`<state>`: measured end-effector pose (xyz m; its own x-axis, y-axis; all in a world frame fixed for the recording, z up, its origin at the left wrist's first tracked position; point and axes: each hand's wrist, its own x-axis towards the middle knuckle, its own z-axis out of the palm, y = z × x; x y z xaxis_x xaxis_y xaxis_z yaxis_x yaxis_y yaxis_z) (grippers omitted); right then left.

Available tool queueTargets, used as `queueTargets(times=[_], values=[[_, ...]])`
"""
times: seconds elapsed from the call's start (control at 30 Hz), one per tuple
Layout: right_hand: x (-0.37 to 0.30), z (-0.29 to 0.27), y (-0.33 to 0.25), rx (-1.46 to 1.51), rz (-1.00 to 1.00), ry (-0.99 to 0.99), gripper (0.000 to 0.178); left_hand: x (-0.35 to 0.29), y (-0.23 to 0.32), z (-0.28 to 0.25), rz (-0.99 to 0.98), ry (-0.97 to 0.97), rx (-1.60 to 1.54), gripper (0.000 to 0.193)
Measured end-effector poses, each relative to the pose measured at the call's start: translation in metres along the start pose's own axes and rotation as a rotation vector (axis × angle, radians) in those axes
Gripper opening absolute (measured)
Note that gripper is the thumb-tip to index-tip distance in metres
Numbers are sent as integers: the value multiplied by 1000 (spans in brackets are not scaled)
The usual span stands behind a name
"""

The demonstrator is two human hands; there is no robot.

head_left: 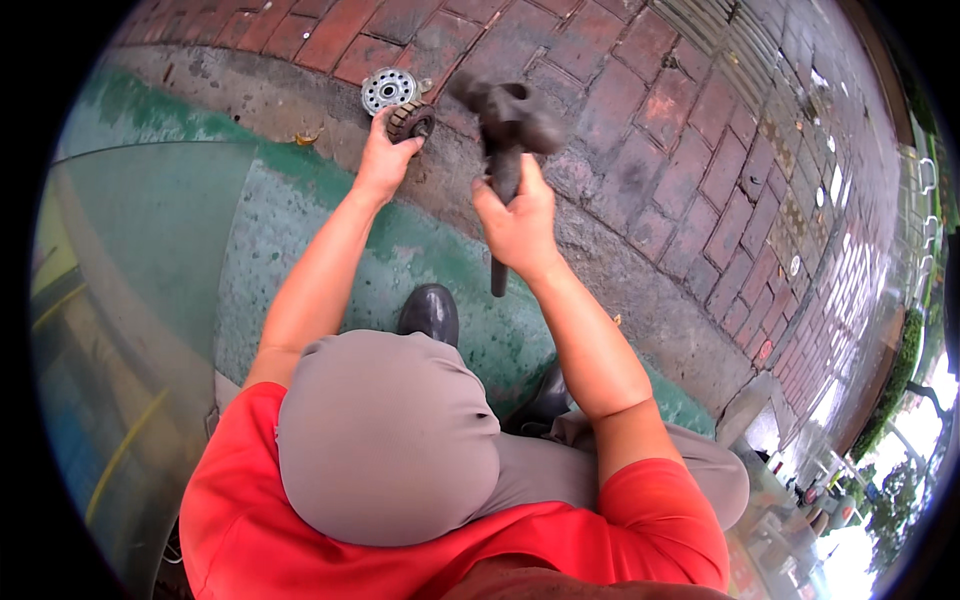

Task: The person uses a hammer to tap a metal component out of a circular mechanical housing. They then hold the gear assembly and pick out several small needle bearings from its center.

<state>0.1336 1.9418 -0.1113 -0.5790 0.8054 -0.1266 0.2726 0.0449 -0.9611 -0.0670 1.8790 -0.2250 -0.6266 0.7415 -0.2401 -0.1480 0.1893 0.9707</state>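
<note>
My right hand is wrapped round the handle of a hammer. Its dark metal head is blurred and held up above the paving. Between the fingers and thumb of my left hand is a dark round part with a toothed, gear-like rim; the fingers partly hide it. Right behind that part lies a silvery metal disc with a ring of holes. Whether the two parts touch, I cannot tell. The hammer head is apart from both, to their right.
Red brick paving spreads ahead, bordered by a grey concrete strip. I crouch on a worn green-painted surface, with a dark shoe near its middle. A dry leaf lies left of my left hand. Greenery and railings stand far right.
</note>
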Motion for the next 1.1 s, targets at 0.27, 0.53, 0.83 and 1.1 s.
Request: queueTargets(times=[0.27,0.53,0.83,1.1], values=[[5,-3,10,-89,128,-107,18,-13,0,-4,-75,-10,-69,64],[12,3,18,-222,45,-165,33,-2,-10,1,-28,-46,-115,67],[27,-20,40,-283,172,39,26,-17,10,-12,-276,-189,-356,59],[22,-52,152,-1097,209,40,29,-22,13,-7,-406,-303,-474,60]])
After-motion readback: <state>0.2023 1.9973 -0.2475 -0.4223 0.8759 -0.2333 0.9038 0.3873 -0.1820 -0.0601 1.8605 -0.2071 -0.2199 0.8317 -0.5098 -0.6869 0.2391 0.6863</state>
